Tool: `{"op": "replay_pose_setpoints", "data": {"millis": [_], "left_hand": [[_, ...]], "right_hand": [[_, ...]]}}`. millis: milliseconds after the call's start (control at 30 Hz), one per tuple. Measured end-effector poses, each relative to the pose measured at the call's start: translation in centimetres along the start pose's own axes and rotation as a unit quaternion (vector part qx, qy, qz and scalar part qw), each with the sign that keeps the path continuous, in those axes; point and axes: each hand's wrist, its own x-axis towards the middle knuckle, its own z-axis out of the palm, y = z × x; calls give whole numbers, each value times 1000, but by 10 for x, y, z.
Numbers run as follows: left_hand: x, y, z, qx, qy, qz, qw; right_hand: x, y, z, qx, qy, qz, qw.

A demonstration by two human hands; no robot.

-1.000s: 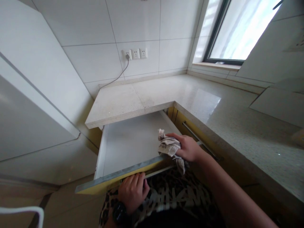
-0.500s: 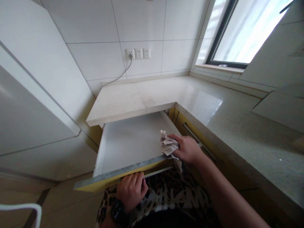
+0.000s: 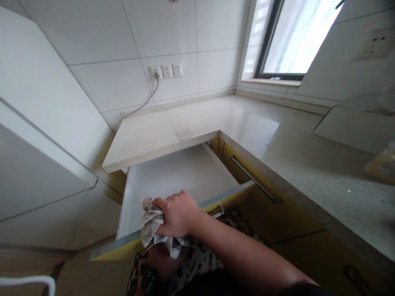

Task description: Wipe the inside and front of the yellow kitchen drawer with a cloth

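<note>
My right hand is closed around a crumpled, grey-stained white cloth. It presses the cloth on the front rim of an open drawer, left of the rim's middle. Loose folds of the cloth hang down over the yellow drawer front. Below them is my left hand, with a dark watch on its wrist. The cloth and my right hand cover its fingers, so its grip does not show. Part of the metal drawer handle is visible to the right of my right wrist.
An L-shaped stone countertop overhangs the drawer. A yellow cabinet with a bar handle stands at the right. On the counter's right edge is a blurred bottle. A cord runs from the wall sockets. A white panel rises at the left.
My right hand has slid the cloth leftward along the drawer's front rim, and now covers my left hand's fingers, which were wrapped at the drawer handle. The view has shifted slightly right.
</note>
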Motion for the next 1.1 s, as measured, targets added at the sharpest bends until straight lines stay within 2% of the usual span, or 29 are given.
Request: {"op": "replay_pose_setpoints", "data": {"millis": [67, 167, 267, 433, 567, 767, 867, 967, 1100], "left_hand": [[1, 2, -2, 50, 2, 52, 997], [9, 9, -9, 78, -40, 96, 992], [19, 18, -15, 51, -67, 98, 992], [23, 20, -16, 34, -64, 96, 993], [21, 16, -13, 40, -60, 105, 992], [29, 12, -10, 48, -58, 123, 990], [38, 8, -6, 54, -60, 121, 989], [47, 3, 0, 58, -60, 120, 989], [56, -4, 6, 68, -61, 107, 990]], "right_hand": [[-6, 9, -4, 20, 9, -9, 1000], [-27, 35, -16, 33, 33, -3, 999], [-59, 74, -28, 23, 77, 19, 997], [-122, 143, -37, -31, 206, 51, 977], [-148, 177, -34, -72, 279, 92, 953], [-147, 198, -28, -59, 322, 132, 936], [-140, 205, -23, -58, 365, 143, 918], [-129, 207, -17, -71, 406, 150, 898], [-117, 200, -9, -99, 423, 174, 884]]}}
